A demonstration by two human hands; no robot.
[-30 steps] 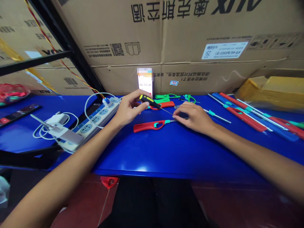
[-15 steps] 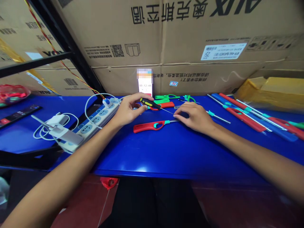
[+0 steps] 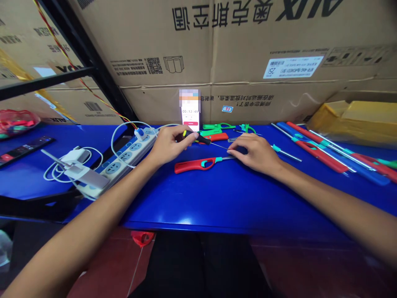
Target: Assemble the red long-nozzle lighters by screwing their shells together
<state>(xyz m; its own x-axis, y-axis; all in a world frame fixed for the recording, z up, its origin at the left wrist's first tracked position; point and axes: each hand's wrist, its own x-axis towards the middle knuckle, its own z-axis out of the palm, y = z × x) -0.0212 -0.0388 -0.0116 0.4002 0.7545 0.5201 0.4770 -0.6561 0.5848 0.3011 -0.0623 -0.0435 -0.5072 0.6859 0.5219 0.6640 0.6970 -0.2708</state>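
My left hand is closed round the black and yellow handle of a screwdriver, thumb across the handle. Its thin shaft points right and slightly down to my right hand, whose thumb and forefinger pinch at the tip; the tip itself is hidden. Below the shaft, a red lighter with a long metal rod and mint-green trigger lies on the blue table; the rod's end passes out of sight at my right hand. Behind the hands are a red handle piece and green lighter parts.
At left is a white power strip with chargers and cables. A phone showing a timer leans on the large carton. Several long red and blue lighters lie at right, before a taped yellowish package. A black shelf post stands at left.
My left thumb has shifted up and across the screwdriver handle, covering more of it. My right hand keeps its pinch in nearly the same place. The phone timer has advanced.
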